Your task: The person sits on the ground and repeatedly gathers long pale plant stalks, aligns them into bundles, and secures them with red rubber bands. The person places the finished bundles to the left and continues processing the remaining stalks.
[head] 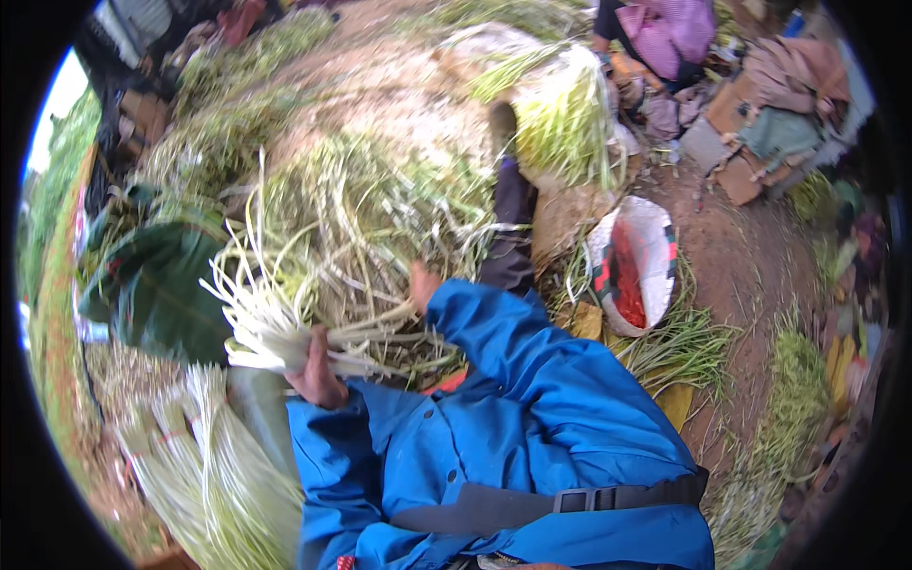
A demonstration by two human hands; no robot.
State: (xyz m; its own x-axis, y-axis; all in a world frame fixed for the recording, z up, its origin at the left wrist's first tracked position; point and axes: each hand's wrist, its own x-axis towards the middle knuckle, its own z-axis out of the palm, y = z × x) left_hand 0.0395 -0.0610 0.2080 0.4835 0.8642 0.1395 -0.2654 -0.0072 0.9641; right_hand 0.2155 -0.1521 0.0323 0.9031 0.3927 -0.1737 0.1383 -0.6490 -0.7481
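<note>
My left hand point(320, 374) is closed around a bunch of long white vegetable stems point(260, 324), whose pale tips fan out up and to the left. Some stalks also trail from it to the right. My right hand point(425, 285) reaches across over a heap of loose green and whitish stalks point(356, 214). It is blurred, and its fingers are partly lost among the stalks, so its grip does not show. On the left, below the held bunch, lie tied bundles of white-green stems point(221, 456).
A dark green sack point(171, 292) lies beside the heap. My outstretched leg point(509, 214) borders its right side. Beyond the foot is a pile of yellow-green stalks point(563, 121). A white woven bag with red lining point(634, 267) stands right; a seated person point(662, 35) is at upper right.
</note>
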